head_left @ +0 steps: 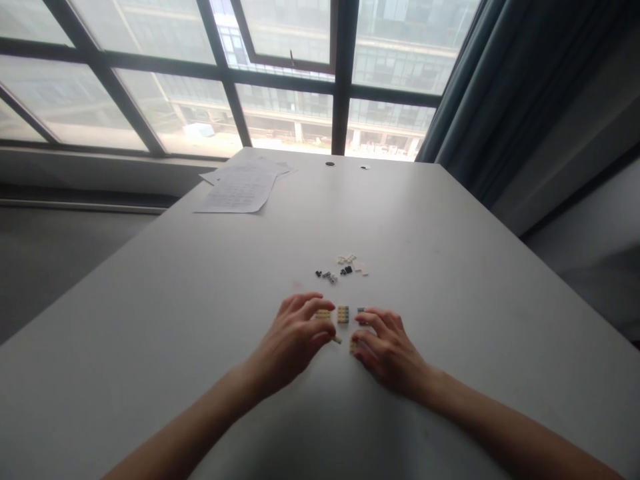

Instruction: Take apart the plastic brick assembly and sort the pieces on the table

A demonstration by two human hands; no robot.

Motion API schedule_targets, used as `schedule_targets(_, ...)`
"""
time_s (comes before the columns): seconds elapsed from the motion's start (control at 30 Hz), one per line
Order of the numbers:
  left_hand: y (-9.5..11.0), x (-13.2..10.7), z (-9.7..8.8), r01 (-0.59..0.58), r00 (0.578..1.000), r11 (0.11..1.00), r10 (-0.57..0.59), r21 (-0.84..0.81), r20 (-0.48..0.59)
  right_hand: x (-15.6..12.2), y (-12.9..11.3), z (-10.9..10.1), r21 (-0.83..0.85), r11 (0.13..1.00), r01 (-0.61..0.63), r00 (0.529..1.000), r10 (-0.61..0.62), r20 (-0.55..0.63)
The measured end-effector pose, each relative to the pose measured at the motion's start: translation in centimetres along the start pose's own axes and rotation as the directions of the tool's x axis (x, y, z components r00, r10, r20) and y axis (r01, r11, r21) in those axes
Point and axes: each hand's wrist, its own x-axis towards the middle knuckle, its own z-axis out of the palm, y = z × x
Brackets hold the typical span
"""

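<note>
Several small toy building bricks lie between my hands on the white table. My left hand has its thumb and index finger pinched on a small tan brick. Its other fingers arch over a wider tan studded brick. On the right, the thumb and index finger of my right hand close on another tan brick, partly covered by the fingertips. Beneath the same hand's upper fingers a blue-grey brick shows in part. A tan and blue-grey studded block sits between both hands, untouched.
Beyond my hands lie loose white pieces, black pieces and grey pieces. Printed papers rest at the table's far left. Past its far edge are windows, with a dark curtain to the right.
</note>
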Motion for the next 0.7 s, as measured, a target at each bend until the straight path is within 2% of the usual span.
schedule_targets(0.1, -0.2, -0.4, 2.1, -0.217, 0.976, 0.961, 0.211, 0.171, 0.055, -0.2, 0.2, -0.1, -0.003, 1.000, -0.008, 1.000, 0.008, -0.004)
schedule_targets(0.2, -1.2, -0.1, 3.4, -0.270, 0.963, 0.941, 0.259, 0.203, 0.078, -0.2, 0.3, 0.0, 0.005, 1.000, -0.010, 1.000, 0.010, -0.013)
schedule_targets(0.3, -1.8, 0.1, 3.3, -0.264, 0.964, 0.934, 0.264, 0.241, 0.033, -0.1, 0.3, 0.1, 0.015, 1.000, -0.021, 1.000, 0.021, -0.013)
schedule_targets(0.43, -1.2, -0.5, 2.2, -0.169, 0.977, 0.937, 0.201, 0.306, -0.077, -0.1, 0.1, 0.1, 0.010, 1.000, -0.028, 0.999, 0.028, -0.019)
schedule_targets(0.6, -0.3, -1.4, 1.9, -0.133, 0.987, 0.942, 0.153, 0.309, -0.041, 0.1, 0.1, -0.1, -0.003, 1.000, -0.024, 1.000, 0.024, -0.011)
schedule_targets(0.7, -0.3, -1.4, 1.9, -0.126, 0.987, 0.941, 0.151, 0.315, -0.056, 0.6, 0.0, -0.1, -0.015, 1.000, -0.005, 1.000, 0.005, 0.007)
